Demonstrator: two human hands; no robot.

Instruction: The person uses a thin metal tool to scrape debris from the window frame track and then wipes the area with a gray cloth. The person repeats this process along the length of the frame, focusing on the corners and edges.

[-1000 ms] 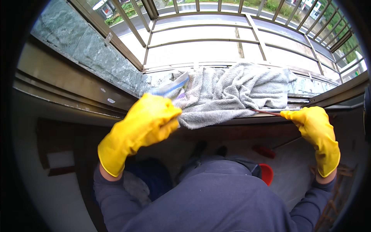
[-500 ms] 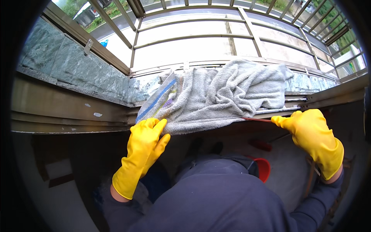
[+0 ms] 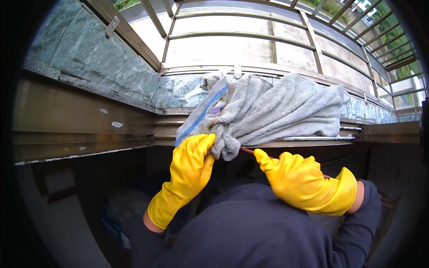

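Observation:
A grey terry towel [image 3: 286, 107] with blue, yellow and purple stripes at its left end lies draped over the window sill, its near left part bunched into a small roll. My left hand [image 3: 185, 174], in a yellow rubber glove, closes its fingers on the towel's near left edge beside that roll. In a matching glove, my right hand [image 3: 306, 182] is closed around a thin reddish-brown stick [image 3: 247, 150]. The stick's far tip meets the towel at the bunched roll; whether it goes inside the cloth is hidden. Its other end shows behind my glove.
Brown metal window frame [image 3: 80, 120] runs along the left, with sliding tracks [image 3: 319, 138] under the towel. Greenish stone tiles [image 3: 103, 58] line the outer sill. Beyond stands a metal bar grille [image 3: 246, 35]. Below the sill the room is dark.
My right hand has moved left with the stick, toward my left hand. The towel's near edge has bunched into a roll, and its folds now pull diagonally. The view has shifted slightly.

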